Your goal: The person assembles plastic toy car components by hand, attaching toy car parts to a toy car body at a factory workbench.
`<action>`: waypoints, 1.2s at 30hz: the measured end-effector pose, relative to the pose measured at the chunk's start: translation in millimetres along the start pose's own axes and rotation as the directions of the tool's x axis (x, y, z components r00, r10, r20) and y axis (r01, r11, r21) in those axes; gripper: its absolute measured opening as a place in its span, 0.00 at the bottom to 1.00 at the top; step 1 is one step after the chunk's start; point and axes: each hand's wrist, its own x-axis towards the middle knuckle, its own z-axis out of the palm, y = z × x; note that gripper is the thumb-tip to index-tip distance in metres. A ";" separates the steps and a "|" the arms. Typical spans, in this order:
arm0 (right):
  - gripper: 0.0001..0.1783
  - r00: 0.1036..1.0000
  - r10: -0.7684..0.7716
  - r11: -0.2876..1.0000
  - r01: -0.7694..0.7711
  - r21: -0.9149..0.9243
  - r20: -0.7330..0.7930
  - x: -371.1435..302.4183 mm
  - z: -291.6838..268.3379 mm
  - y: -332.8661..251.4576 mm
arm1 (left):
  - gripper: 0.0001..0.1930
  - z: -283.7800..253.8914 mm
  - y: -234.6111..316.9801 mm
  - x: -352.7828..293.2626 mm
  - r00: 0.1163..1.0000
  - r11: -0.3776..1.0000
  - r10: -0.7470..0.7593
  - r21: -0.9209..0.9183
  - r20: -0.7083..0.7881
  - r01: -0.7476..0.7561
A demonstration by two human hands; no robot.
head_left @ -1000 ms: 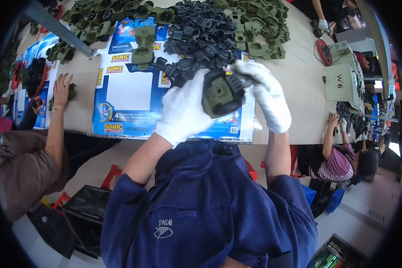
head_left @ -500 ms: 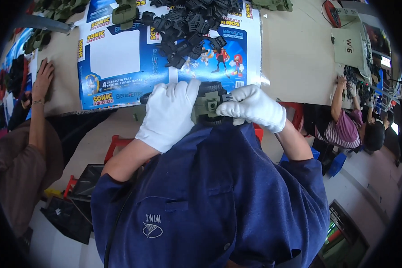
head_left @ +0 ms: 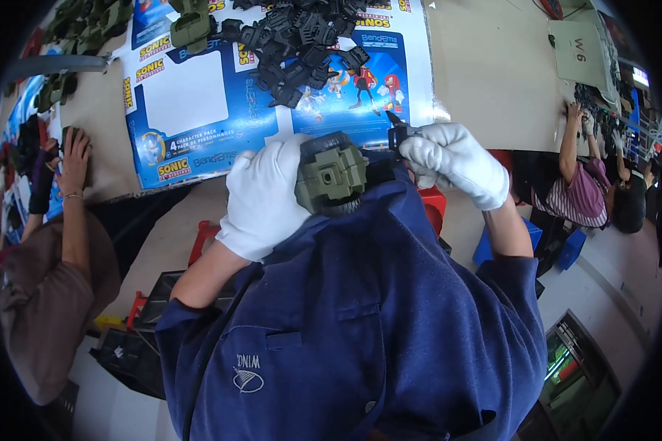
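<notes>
In a white glove, my left hand (head_left: 265,195) grips an olive-green toy vehicle (head_left: 332,175) with black tyres, held at the table's near edge against my body. My right hand (head_left: 460,163), also gloved, pinches a small black plastic part (head_left: 397,134) with a pointed tip. That part is apart from the vehicle, to its right. Beyond both hands lies a heap of black plastic parts (head_left: 294,55) on a blue-and-white printed sheet (head_left: 184,95). One green vehicle body (head_left: 191,28) sits at the heap's left.
More green bodies (head_left: 88,29) lie at the far left, near a grey bar (head_left: 59,66). A co-worker's hand (head_left: 73,158) rests on the table at left. Another person (head_left: 585,187) works at right beside a pale green bin (head_left: 581,62). A red stool (head_left: 206,239) stands below the table.
My right hand has drawn away from the vehicle to the right, and the black part now shows in its fingers. The vehicle has turned and tilted in my left hand.
</notes>
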 end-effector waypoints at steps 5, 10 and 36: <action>0.19 0.994 -0.068 0.997 0.065 0.034 0.086 9.3 5.2 1.4 | 0.45 -4.9 0.3 8.0 0.985 0.993 -0.115 0.012 0.132 0.114; 0.22 0.993 -0.042 0.990 0.026 0.140 0.113 31.8 16.0 -25.8 | 0.56 -3.7 -26.7 37.4 0.981 0.980 0.021 -0.197 0.192 0.018; 0.26 0.481 -0.848 0.372 0.839 -0.397 0.222 69.2 -3.3 -53.5 | 0.41 42.3 -50.2 81.0 0.921 -0.411 0.106 -0.827 0.375 0.384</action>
